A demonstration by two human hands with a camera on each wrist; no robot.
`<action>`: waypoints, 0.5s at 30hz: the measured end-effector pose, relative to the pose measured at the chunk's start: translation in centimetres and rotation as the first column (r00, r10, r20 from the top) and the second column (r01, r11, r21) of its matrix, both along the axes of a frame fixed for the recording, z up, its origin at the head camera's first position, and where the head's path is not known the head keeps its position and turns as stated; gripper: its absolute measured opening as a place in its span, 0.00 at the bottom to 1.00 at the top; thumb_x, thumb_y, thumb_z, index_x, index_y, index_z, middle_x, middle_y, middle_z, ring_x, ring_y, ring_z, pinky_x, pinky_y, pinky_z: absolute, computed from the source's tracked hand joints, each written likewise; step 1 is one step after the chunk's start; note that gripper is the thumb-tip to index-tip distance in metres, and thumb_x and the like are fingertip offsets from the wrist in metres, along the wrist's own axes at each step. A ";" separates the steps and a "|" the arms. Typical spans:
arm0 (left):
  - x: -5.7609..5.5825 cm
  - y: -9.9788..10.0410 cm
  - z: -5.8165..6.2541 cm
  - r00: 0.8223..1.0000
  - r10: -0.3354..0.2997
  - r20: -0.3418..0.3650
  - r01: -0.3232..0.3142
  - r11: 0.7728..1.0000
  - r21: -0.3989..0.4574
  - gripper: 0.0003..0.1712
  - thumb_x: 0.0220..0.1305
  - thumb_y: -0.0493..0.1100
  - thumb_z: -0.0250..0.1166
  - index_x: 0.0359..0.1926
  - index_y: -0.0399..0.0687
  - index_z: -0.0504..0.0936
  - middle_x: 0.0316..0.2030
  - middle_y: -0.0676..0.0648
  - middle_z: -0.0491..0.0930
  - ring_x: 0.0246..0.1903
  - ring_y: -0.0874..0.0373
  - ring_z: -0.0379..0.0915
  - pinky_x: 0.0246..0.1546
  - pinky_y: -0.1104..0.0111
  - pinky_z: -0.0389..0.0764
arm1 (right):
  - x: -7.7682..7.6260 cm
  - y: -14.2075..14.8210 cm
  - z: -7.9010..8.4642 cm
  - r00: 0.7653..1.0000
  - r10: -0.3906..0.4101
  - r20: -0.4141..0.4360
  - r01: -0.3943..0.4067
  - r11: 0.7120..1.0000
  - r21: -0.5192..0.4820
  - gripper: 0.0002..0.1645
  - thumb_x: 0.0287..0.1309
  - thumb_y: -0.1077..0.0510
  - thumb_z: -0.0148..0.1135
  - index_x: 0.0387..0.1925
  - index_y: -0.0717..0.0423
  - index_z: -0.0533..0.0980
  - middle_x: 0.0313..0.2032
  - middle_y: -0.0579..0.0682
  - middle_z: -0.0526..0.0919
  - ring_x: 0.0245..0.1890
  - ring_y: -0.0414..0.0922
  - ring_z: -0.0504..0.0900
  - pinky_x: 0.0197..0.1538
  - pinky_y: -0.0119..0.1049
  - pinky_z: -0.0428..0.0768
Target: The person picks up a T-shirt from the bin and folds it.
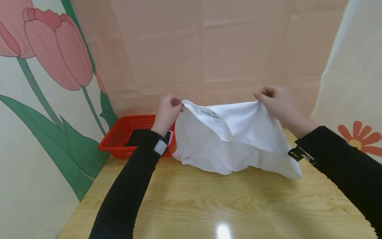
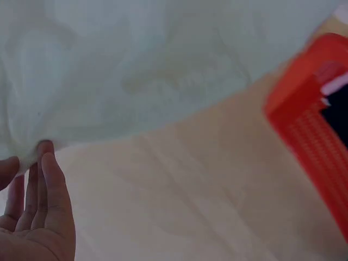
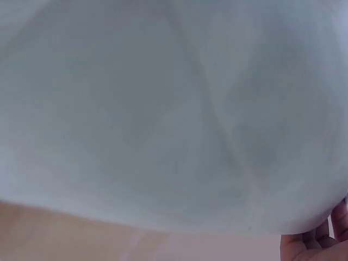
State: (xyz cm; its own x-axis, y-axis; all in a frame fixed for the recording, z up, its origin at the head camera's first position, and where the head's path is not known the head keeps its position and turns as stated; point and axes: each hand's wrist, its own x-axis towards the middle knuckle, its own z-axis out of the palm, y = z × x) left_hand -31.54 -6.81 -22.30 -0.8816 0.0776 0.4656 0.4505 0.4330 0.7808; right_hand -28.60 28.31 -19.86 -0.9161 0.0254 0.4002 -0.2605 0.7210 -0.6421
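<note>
A white T-shirt hangs between both hands, its lower folds touching the table. Dark print marks the inside of its neckline. The left hand pinches one upper corner; in the left wrist view, thumb and fingertips of that hand meet at the cloth's edge. At the other upper corner, the right hand pinches the fabric between thumb and curled fingers. White cloth fills most of the right wrist view, with part of the right hand at the lower right corner.
A red plastic basket stands at the back left, behind the left forearm, holding dark folded cloth. Something pale pink pokes out by the shirt's lower left. The wooden table meets a peach-coloured backdrop. A tulip-printed panel borders the left side.
</note>
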 end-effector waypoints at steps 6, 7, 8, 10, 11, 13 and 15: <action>-0.7 -1.2 -3.3 0.994 0.080 0.075 -0.069 0.989 -0.134 0.08 0.66 0.41 0.64 0.44 0.43 0.81 0.38 0.44 0.80 0.36 0.50 0.76 0.40 0.64 0.82 | -1.2 -1.6 -3.7 0.996 0.076 0.052 -0.080 0.993 0.084 0.23 0.68 0.44 0.56 0.39 0.61 0.77 0.34 0.56 0.77 0.34 0.50 0.71 0.32 0.39 0.71; -0.7 -1.2 -3.7 0.993 0.089 0.083 -0.075 0.985 -0.152 0.08 0.66 0.41 0.64 0.44 0.44 0.81 0.37 0.44 0.80 0.36 0.50 0.76 0.39 0.64 0.82 | -1.3 -1.7 -4.2 0.994 0.083 0.069 -0.089 0.992 0.088 0.22 0.67 0.44 0.56 0.38 0.61 0.77 0.33 0.56 0.77 0.34 0.50 0.71 0.32 0.39 0.71; -0.7 -1.3 -4.0 0.991 0.096 0.090 -0.080 0.982 -0.172 0.07 0.66 0.41 0.64 0.43 0.44 0.81 0.36 0.44 0.80 0.35 0.50 0.75 0.39 0.63 0.81 | -1.4 -1.7 -4.7 0.993 0.087 0.084 -0.095 0.991 0.093 0.21 0.67 0.44 0.57 0.38 0.61 0.77 0.34 0.55 0.78 0.34 0.51 0.72 0.32 0.40 0.71; -0.7 -1.3 -4.6 0.989 0.112 0.100 -0.088 0.973 -0.212 0.07 0.65 0.41 0.65 0.43 0.46 0.81 0.35 0.45 0.80 0.34 0.50 0.75 0.38 0.63 0.81 | -1.8 -1.7 -5.7 0.990 0.095 0.103 -0.106 0.988 0.109 0.21 0.67 0.45 0.57 0.38 0.61 0.78 0.34 0.56 0.78 0.34 0.51 0.72 0.32 0.40 0.72; -0.7 -1.3 -4.9 0.988 0.116 0.100 -0.090 0.968 -0.234 0.07 0.65 0.41 0.65 0.43 0.46 0.81 0.35 0.46 0.80 0.34 0.50 0.75 0.38 0.63 0.81 | -2.0 -1.7 -6.2 0.989 0.099 0.113 -0.112 0.987 0.117 0.21 0.67 0.45 0.57 0.39 0.61 0.79 0.35 0.56 0.79 0.35 0.52 0.73 0.32 0.41 0.72; -0.7 -1.2 -5.5 0.989 0.122 0.089 -0.092 0.955 -0.283 0.07 0.65 0.41 0.66 0.42 0.46 0.81 0.34 0.46 0.80 0.33 0.51 0.74 0.38 0.63 0.80 | -2.5 -1.6 -7.2 0.985 0.112 0.131 -0.133 0.978 0.160 0.21 0.68 0.46 0.56 0.41 0.60 0.80 0.38 0.58 0.81 0.37 0.53 0.75 0.36 0.44 0.73; -0.7 -1.1 -6.2 0.990 0.121 0.072 -0.090 0.937 -0.337 0.07 0.64 0.40 0.66 0.43 0.44 0.82 0.34 0.47 0.81 0.33 0.51 0.74 0.38 0.63 0.80 | -2.9 -1.6 -8.2 0.976 0.146 0.160 -0.175 0.966 0.191 0.22 0.69 0.46 0.55 0.45 0.61 0.81 0.42 0.59 0.82 0.41 0.54 0.77 0.42 0.47 0.75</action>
State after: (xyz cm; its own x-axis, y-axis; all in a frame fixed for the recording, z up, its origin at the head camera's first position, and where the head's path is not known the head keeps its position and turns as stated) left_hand -32.28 -7.90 -28.53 -0.9302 0.1183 0.3474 0.3224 0.7157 0.6196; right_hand -31.48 26.74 -28.10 -0.9494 -0.1947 0.2463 -0.2996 0.7962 -0.5256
